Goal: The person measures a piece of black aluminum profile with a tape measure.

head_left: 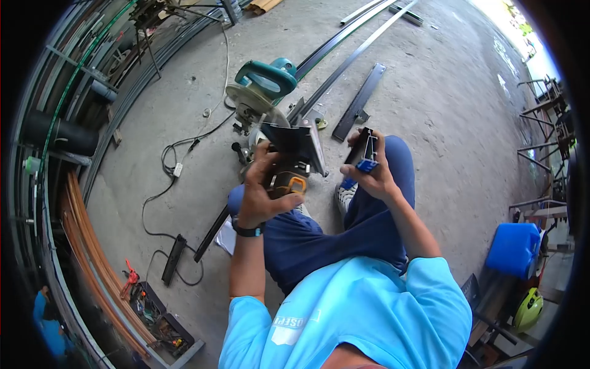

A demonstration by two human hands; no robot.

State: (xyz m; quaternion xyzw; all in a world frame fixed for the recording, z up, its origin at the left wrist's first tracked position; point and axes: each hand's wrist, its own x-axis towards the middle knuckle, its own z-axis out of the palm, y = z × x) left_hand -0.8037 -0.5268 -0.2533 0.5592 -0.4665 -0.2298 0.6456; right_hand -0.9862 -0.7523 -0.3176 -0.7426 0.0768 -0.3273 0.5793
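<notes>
My left hand (pixel 261 187), with a dark band on its wrist, is curled round a dark and yellow-orange tape measure (pixel 296 185), slightly blurred; some fingers are hidden behind it. Just beyond that hand, a dark metal profile (pixel 292 138) lies at the miter saw (pixel 261 89), which has a teal handle and a round blade guard. In my right hand (pixel 376 175), above my knee, is a short black hollow profile piece (pixel 369 147) with blue film near its lower end. Its open, ribbed end faces up.
Long metal profiles (pixel 353 52) run across the concrete floor from the saw. Another dark profile (pixel 359 101) lies beside them. A power cord (pixel 145 212) loops at left, near a tool tray (pixel 163 317). A blue jerrycan (pixel 513 249) stands at right.
</notes>
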